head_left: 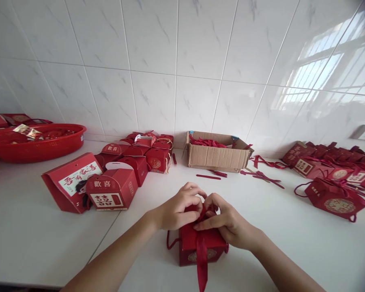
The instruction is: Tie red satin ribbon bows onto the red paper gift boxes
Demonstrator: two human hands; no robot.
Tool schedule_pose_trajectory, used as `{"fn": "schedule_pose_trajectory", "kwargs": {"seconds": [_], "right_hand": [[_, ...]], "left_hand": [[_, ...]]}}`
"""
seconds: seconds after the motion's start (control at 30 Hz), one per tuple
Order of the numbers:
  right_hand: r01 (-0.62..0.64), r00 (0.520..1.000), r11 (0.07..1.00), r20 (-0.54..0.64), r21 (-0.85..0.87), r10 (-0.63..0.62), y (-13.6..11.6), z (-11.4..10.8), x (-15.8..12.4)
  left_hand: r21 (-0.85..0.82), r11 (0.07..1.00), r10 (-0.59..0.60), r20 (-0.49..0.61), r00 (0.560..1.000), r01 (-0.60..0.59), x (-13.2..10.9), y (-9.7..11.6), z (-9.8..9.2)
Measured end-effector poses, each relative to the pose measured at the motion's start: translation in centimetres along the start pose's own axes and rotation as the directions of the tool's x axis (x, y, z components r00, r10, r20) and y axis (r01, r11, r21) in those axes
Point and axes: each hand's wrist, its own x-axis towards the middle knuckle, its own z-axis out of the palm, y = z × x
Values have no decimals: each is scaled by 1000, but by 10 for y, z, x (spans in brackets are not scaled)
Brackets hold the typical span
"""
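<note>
A small red gift box (200,245) stands on the white counter (292,243) in front of me. A red ribbon (202,259) runs over its top and hangs down its front face. My left hand (178,211) and my right hand (223,219) meet on top of the box, fingers curled and pinching the ribbon where it crosses the lid. A thin red cord loop shows at the box's left side.
Several red gift boxes (118,178) cluster at the left, more with ribbons (334,198) at the right. A cardboard box (217,156) of red ribbons stands by the tiled wall, with loose ribbons (261,175) beside it. A red plastic basin (36,142) sits far left.
</note>
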Motion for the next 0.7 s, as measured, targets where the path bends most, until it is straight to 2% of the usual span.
{"fn": "schedule_pose_trajectory", "kwargs": {"seconds": [0.17, 0.4, 0.57, 0.7], "right_hand": [[1, 1000, 999, 0, 35, -1, 0, 0, 0], [1, 1000, 999, 6, 40, -1, -1, 1, 0], [18, 1000, 999, -8, 47, -17, 0, 1, -1], [12, 1000, 998, -7, 59, -11, 2, 1, -2]], "left_hand": [[-10, 1000, 1, 20, 1000, -1, -1, -1, -4], [46, 999, -15, -69, 997, 19, -2, -3, -1], [-90, 996, -29, -84, 996, 21, -3, -5, 0], [-106, 993, -55, -49, 997, 49, -4, -3, -2]]}}
